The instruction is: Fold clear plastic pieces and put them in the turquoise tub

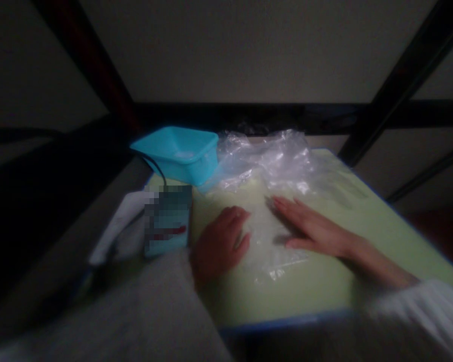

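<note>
Grey left sleeve point(151, 306) is filling the foreground, hiding the near-left corner of the table point(302, 301). Beyond its cuff, the left hand point(221, 241) is curving its fingers, thumb and fingertips standing apart, pinching nothing visible. Just to its right, a flat clear plastic piece point(264, 241) is lying between both hands near the table's middle, its long axis seemingly running from near edge toward far edge, though blur is softening the outline. Opposite, the right hand point(320, 234) is extending palm down, thumb apart, over the plastic's right side; whether it is touching, I cannot tell. Neither hand is clearly nearer. Farther out, a crumpled plastic heap point(279, 158) is lying along the far edge, a blue tub point(200, 170) is occupying the far-left corner, and a box-shaped device point(173, 244) is sitting by the left edge.
</note>
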`<action>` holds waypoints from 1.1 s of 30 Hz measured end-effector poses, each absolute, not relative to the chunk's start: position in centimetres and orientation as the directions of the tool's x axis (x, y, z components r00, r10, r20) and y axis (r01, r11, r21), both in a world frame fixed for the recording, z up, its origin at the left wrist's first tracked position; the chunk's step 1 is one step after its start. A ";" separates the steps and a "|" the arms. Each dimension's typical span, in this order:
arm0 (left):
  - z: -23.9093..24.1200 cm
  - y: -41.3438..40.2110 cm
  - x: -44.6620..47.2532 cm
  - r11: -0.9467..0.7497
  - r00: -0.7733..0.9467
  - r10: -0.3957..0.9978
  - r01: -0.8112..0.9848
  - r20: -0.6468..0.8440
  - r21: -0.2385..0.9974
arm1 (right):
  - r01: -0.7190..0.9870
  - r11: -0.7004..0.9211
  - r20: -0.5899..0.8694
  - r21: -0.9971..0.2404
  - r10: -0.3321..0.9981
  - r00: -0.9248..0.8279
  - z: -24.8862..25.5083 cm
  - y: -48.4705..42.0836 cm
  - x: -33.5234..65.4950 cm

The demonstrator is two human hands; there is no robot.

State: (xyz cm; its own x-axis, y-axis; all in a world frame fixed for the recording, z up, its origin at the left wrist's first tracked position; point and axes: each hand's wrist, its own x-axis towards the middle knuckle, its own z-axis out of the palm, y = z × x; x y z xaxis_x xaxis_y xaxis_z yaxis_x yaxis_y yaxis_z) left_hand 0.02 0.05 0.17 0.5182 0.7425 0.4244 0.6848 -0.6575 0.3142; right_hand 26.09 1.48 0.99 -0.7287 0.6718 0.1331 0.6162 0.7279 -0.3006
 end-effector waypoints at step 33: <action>-1.0 -0.1 0.2 -0.637 0.625 0.757 0.643 0.188 0.426 | 0.627 0.737 0.087 -0.251 0.662 -0.744 -0.2 1.2 26.7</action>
State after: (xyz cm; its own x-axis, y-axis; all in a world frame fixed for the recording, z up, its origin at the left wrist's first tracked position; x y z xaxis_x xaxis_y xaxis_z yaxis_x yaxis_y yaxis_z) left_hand 0.23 -0.09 -0.99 0.6255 0.7573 0.1880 0.6426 -0.6366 0.4263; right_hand 26.75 1.15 -0.18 -0.7441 0.6624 0.0871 0.6270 0.7374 -0.2513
